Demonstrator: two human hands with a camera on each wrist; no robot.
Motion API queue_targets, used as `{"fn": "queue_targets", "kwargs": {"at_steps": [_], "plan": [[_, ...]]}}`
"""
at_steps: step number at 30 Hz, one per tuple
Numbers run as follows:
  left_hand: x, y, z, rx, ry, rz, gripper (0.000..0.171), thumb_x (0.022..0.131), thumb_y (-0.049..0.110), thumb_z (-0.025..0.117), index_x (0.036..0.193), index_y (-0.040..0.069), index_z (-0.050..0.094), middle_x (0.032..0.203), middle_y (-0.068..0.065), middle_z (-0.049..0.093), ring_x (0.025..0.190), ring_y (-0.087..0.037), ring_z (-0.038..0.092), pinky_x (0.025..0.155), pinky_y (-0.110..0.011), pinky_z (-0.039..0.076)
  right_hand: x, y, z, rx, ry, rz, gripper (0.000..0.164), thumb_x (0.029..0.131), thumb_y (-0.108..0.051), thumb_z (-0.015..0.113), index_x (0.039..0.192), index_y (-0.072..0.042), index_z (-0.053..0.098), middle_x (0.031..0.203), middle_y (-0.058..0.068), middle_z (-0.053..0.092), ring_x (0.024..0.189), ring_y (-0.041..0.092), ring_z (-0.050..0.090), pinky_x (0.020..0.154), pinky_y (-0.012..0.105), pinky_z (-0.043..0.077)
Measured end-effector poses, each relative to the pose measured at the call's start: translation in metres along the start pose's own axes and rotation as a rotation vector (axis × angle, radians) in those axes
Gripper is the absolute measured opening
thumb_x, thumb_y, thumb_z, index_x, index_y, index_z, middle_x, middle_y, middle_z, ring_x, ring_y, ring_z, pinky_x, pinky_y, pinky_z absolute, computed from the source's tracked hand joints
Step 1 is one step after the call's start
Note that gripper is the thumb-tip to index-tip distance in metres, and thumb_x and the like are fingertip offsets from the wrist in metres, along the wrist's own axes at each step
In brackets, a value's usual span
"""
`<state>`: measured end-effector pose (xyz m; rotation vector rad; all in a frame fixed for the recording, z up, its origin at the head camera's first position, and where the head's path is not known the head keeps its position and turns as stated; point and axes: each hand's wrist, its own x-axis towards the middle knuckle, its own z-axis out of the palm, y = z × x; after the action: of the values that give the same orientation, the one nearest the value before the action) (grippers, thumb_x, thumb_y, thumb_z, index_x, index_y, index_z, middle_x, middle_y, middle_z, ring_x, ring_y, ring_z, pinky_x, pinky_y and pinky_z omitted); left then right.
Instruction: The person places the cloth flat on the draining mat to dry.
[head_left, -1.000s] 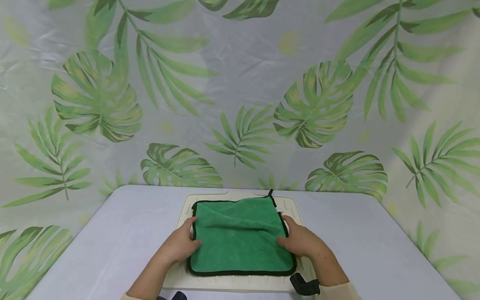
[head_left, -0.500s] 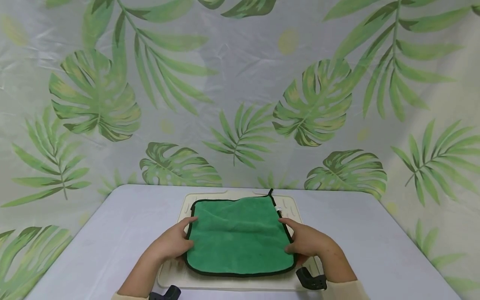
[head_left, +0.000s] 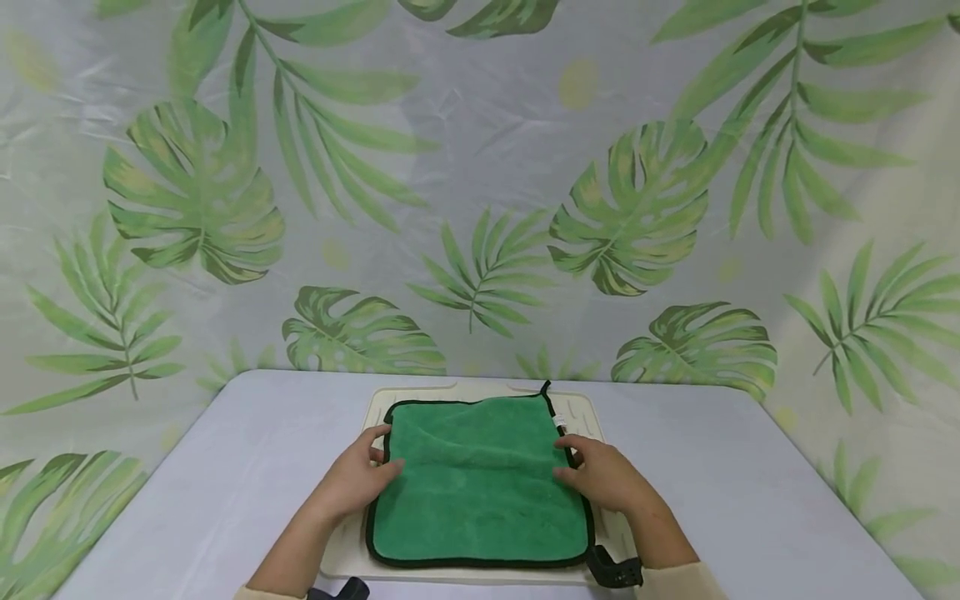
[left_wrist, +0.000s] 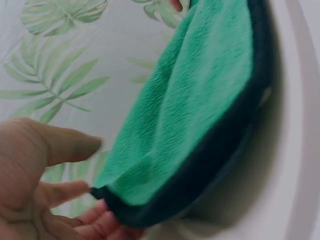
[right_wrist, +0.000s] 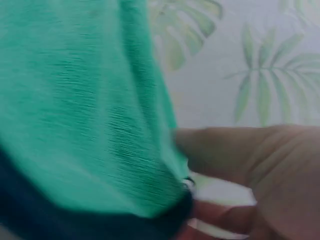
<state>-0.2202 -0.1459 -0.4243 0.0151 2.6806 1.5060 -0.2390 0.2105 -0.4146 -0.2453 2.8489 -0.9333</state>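
A green plush cloth (head_left: 480, 500) with a dark trim and a small hanging loop lies spread over a cream tray (head_left: 347, 554). My left hand (head_left: 358, 477) is at its left edge. In the left wrist view, the thumb (left_wrist: 75, 145) stands apart from the cloth while the other fingers reach under its trimmed corner. At the right edge, my right hand (head_left: 603, 475) pinches the cloth near a white tag (head_left: 559, 422). The right wrist view has the thumb (right_wrist: 215, 150) against the green side and fingers below the trim, partly hidden.
The tray rests on a white-covered table (head_left: 247, 467). Behind the table hangs a leaf-patterned curtain (head_left: 495, 167). Each wrist carries a black mount, the right one (head_left: 615, 568) close to the cloth's front right corner.
The cloth's front edge has come nearer to me, and the fold across its middle has flattened. Both hands spread outward, then came back inward and slightly farther from me.
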Motion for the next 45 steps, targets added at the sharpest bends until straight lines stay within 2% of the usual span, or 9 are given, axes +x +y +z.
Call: {"fn": "queue_targets", "kwargs": {"at_steps": [5,8,10,12,17,23,31,38,45], "plan": [[0.004,-0.005,0.009,-0.07,0.096,0.039,0.047,0.099,0.015,0.065,0.143,0.005,0.055,0.123,-0.022,0.064,0.107,-0.031,0.067,0.08,-0.039,0.058,0.005,-0.004,0.011,-0.011,0.15,-0.065,0.01,0.095,-0.012,0.072,0.103,-0.014,0.076,0.101,0.001,0.075,0.089,0.016,0.067,0.07,0.034,0.055],[0.005,-0.005,0.011,-0.038,0.134,0.055,0.036,0.099,0.011,0.064,0.134,0.007,0.064,0.118,-0.018,0.066,0.097,-0.024,0.065,0.073,-0.033,0.054,0.005,-0.006,0.012,-0.02,0.16,-0.093,0.021,0.094,-0.002,0.068,0.111,-0.011,0.075,0.115,0.009,0.074,0.103,0.028,0.069,0.076,0.041,0.057],[0.005,-0.006,0.013,-0.03,0.126,0.06,0.038,0.099,0.007,0.061,0.137,0.008,0.063,0.125,-0.019,0.064,0.089,-0.019,0.062,0.068,-0.03,0.051,0.004,-0.006,0.012,-0.029,0.14,-0.097,0.033,0.093,0.004,0.064,0.122,-0.008,0.071,0.128,0.016,0.068,0.118,0.037,0.065,0.083,0.044,0.056],[0.005,-0.005,0.014,-0.046,0.095,0.055,0.046,0.098,0.002,0.057,0.143,0.008,0.057,0.112,-0.021,0.067,0.072,-0.016,0.057,0.059,-0.028,0.047,0.004,-0.005,0.012,-0.02,0.115,-0.086,0.043,0.091,0.006,0.059,0.132,-0.006,0.066,0.139,0.022,0.062,0.125,0.041,0.061,0.08,0.043,0.054],[0.005,-0.005,0.016,-0.083,0.062,0.049,0.057,0.095,0.0,0.053,0.151,0.008,0.049,0.081,-0.013,0.064,0.053,-0.012,0.046,0.049,-0.027,0.043,0.005,-0.003,0.014,0.005,0.171,-0.059,0.029,0.097,-0.008,0.063,0.124,-0.008,0.073,0.131,0.017,0.069,0.102,0.036,0.07,0.069,0.039,0.055],[0.005,-0.003,0.014,-0.017,0.236,0.056,0.025,0.099,0.02,0.065,0.121,0.009,0.074,0.118,-0.012,0.074,0.097,-0.019,0.068,0.075,-0.03,0.054,0.005,-0.002,0.014,-0.019,0.309,-0.054,0.014,0.096,-0.019,0.07,0.104,-0.011,0.078,0.104,0.006,0.078,0.091,0.024,0.072,0.078,0.044,0.058],[0.004,0.0,0.01,0.003,0.277,0.041,0.022,0.098,0.008,0.061,0.115,0.01,0.076,0.124,-0.015,0.072,0.068,-0.011,0.056,0.056,-0.024,0.045,0.008,-0.003,0.014,0.043,0.271,-0.027,0.039,0.094,0.0,0.062,0.132,-0.009,0.065,0.103,0.015,0.071,0.049,0.013,0.039,0.049,0.029,0.039],[0.002,0.0,0.011,-0.15,0.201,0.007,0.04,0.096,-0.003,0.049,0.132,0.007,0.064,0.135,-0.023,0.061,0.055,-0.013,0.068,0.045,-0.025,0.051,0.007,-0.004,0.015,0.197,0.265,0.018,0.016,0.099,-0.013,0.066,0.111,-0.005,0.073,0.092,0.005,0.074,0.068,0.01,0.069,0.059,0.026,0.057],[0.0,0.003,0.009,-0.189,0.177,-0.028,0.034,0.1,0.004,0.052,0.132,0.006,0.062,0.136,-0.024,0.06,0.067,-0.015,0.074,0.049,-0.03,0.057,0.007,-0.004,0.017,0.142,0.246,0.016,0.014,0.098,-0.015,0.067,0.109,-0.008,0.072,0.105,0.007,0.075,0.066,0.011,0.066,0.059,0.028,0.054]]}}
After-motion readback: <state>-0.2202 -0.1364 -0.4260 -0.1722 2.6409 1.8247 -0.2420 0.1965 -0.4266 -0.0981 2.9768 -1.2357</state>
